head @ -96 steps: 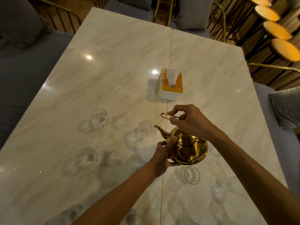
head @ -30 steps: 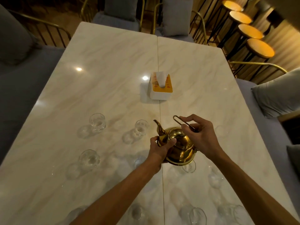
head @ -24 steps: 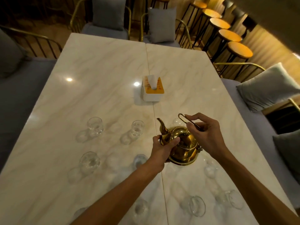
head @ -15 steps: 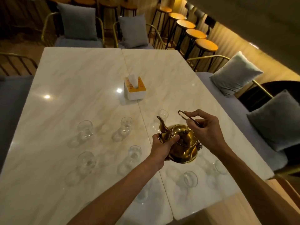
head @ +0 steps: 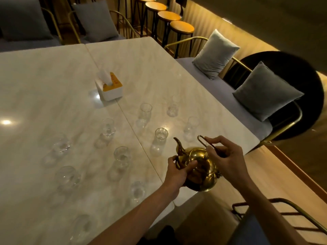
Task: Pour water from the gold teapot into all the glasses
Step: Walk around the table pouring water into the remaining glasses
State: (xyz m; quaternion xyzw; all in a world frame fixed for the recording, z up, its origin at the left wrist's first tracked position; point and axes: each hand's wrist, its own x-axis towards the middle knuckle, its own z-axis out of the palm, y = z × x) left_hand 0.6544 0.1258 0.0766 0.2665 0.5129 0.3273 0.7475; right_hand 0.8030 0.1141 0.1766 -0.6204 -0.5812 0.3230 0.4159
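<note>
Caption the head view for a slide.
Both hands hold the gold teapot above the table of glasses.

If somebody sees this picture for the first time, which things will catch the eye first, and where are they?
The shiny gold teapot stands out first, held above the near right corner of the marble table: the left hand grips its body by the spout, the right hand pinches its thin handle. Next come the many clear glasses scattered over the table, and the white and yellow tissue box farther back.

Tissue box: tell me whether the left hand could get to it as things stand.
Probably not yet: the left hand grips the gold teapot, and glasses, such as one, stand between it and the tissue box farther up the table.
</note>
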